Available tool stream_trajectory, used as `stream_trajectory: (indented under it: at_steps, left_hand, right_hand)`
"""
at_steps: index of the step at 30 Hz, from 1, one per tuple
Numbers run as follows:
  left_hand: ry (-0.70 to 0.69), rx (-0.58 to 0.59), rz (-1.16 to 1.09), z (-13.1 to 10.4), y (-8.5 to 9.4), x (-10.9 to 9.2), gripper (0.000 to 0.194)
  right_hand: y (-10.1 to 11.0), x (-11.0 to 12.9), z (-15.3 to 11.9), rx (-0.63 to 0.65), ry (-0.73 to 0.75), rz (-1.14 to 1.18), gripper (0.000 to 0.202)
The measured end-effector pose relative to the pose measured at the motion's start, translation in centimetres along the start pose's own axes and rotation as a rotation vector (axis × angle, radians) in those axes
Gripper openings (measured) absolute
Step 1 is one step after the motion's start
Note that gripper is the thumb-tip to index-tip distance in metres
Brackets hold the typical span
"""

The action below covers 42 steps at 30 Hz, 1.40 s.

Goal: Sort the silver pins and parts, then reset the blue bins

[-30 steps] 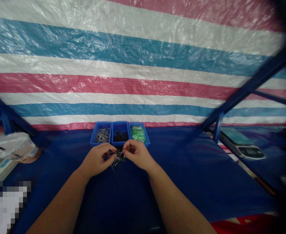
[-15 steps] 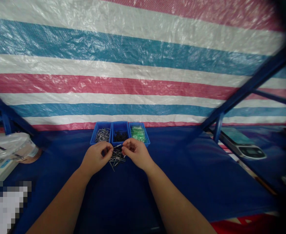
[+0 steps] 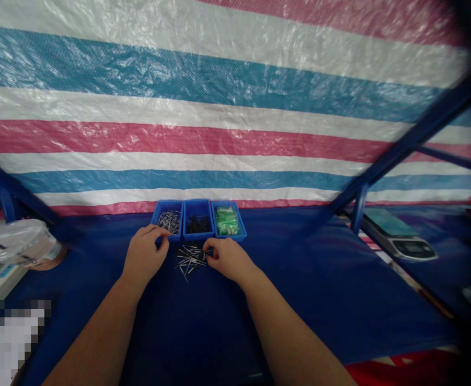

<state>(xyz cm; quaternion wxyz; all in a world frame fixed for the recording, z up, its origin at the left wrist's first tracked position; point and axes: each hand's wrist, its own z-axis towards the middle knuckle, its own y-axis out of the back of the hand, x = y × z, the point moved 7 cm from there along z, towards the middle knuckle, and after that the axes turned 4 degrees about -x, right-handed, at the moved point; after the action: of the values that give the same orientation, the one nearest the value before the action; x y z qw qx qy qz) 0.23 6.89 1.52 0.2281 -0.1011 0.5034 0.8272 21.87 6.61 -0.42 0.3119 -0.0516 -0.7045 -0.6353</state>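
My left hand point(image 3: 146, 254) is at the front of the left blue bin point(image 3: 174, 237), which holds many short silver metal pins point(image 3: 168, 221). Its thumb and forefinger are a little apart, and I see nothing between them. My right hand point(image 3: 230, 258) is low at the right side of a loose pile of thin dark-and-silver pins point(image 3: 190, 258) on the blue table. Its thumb and fingers are pinched together; whatever they grip is too small to make out against the pile. The middle bin point(image 3: 198, 236) contains small black pieces point(image 3: 198, 223).
Green plastic bags or wrappers point(image 3: 226, 219) fill the right bin point(image 3: 241, 231). A digital scale point(image 3: 414, 249) is at the right. Clear plastic tub point(image 3: 44, 249) and power strip point(image 3: 4, 281) are at the left. Blue frame bars point(image 3: 396, 153) slant before a striped sheet point(image 3: 227, 142).
My hands, which met above the pile around a thin pin, have moved apart. The left went left to the silver-pin bin; the right lowered to the pile's right side.
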Motion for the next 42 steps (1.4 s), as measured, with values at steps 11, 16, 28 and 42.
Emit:
stream_trajectory:
  at_steps: [11,16,28,42]
  left_hand:
    - [0.056,-0.005,0.158,-0.7,-0.5,-0.3,0.024]
    - [0.066,0.029,0.208,-0.8,-0.8,-0.2,0.031]
    - [0.082,0.031,0.201,-1.0,-0.9,-0.4,0.031]
    - [-0.013,-0.070,0.065,-0.6,0.0,-2.0,0.020]
  right_hand:
    - [-1.0,0.2,0.7,-0.013,-0.007,-0.059,0.024]
    - [-0.9,0.1,0.8,-0.032,-0.018,-0.065,0.021]
    - [-1.0,0.1,0.9,-0.017,-0.032,-0.083,0.015]
    - [-1.0,-1.5,0.6,0.022,-0.082,-0.144,0.015]
